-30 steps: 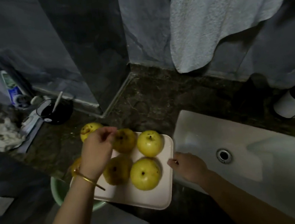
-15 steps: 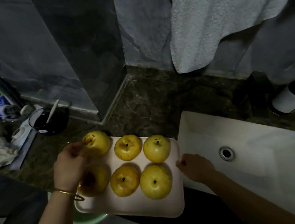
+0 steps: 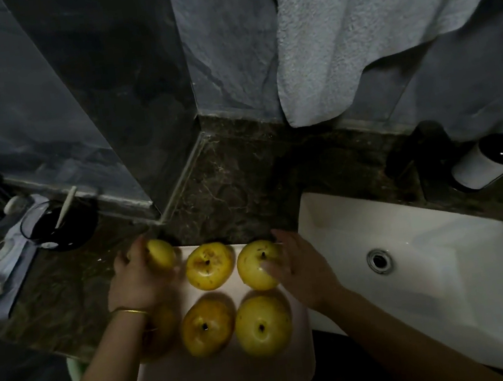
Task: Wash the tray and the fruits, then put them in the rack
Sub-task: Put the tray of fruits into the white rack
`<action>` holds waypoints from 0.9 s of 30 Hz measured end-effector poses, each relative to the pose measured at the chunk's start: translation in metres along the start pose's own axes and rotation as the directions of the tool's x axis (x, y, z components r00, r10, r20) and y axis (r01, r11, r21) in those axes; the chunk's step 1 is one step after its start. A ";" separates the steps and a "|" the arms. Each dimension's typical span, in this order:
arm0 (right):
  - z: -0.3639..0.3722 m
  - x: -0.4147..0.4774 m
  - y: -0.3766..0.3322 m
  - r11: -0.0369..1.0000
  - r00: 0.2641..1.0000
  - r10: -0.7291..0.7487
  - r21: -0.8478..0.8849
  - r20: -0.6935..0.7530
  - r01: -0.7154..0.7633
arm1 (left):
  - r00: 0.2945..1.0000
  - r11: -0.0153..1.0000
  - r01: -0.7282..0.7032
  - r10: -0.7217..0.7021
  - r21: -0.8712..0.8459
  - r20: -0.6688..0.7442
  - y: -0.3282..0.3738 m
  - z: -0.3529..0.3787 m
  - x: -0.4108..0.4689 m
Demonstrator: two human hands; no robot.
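Six yellow fruits sat on the tray, which overhung the surface's near edge. Left hand clamped on the far-left fruit; right hand cupped the far-right fruit. Round, smooth, firm, likely prone to roll. Open sink just right.

Six yellow fruits; one tray; one sink; two hands.

The fruits have smooth, glossy yellow skin with brown specks, and the tray looks smooth and matt. The sink is glossy white with a metal drain. The counter is polished dark stone, and the towel is rough cloth.
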State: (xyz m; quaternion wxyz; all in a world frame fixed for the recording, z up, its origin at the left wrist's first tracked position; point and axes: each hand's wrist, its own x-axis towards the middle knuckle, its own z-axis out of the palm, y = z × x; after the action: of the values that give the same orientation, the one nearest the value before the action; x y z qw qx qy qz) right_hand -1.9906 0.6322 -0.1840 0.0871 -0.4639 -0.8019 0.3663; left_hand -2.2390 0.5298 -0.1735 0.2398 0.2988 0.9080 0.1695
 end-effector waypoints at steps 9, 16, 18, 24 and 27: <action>0.014 0.012 -0.007 0.985 0.988 -0.059 -0.154 0.144 0.081 | 0.990 0.982 -0.122 0.109 0.143 0.093 0.006 -0.006 0.007; 0.012 0.011 -0.005 0.977 0.993 0.019 -0.213 0.116 0.006 | 0.980 0.816 -0.196 0.142 0.544 0.139 0.040 0.006 -0.003; 0.009 0.012 -0.006 0.976 0.988 0.028 -0.217 0.149 0.005 | 0.943 0.775 -0.332 0.270 0.537 0.194 0.052 0.015 -0.006; 0.007 0.010 -0.008 0.974 0.984 0.040 -0.225 0.174 0.000 | 0.894 0.609 -0.448 0.296 0.655 0.336 0.070 0.037 -0.009; 0.007 0.010 -0.009 0.977 0.984 0.045 -0.213 0.173 -0.007 | 0.900 0.613 -0.429 0.355 0.663 0.254 0.072 0.039 -0.008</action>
State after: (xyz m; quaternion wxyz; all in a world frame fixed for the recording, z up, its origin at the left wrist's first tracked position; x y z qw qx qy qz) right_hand -2.0054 0.6340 -0.1854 -0.0391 -0.4466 -0.8348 0.3196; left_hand -2.1790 0.5865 -0.1707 0.1083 0.5663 0.8019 -0.1566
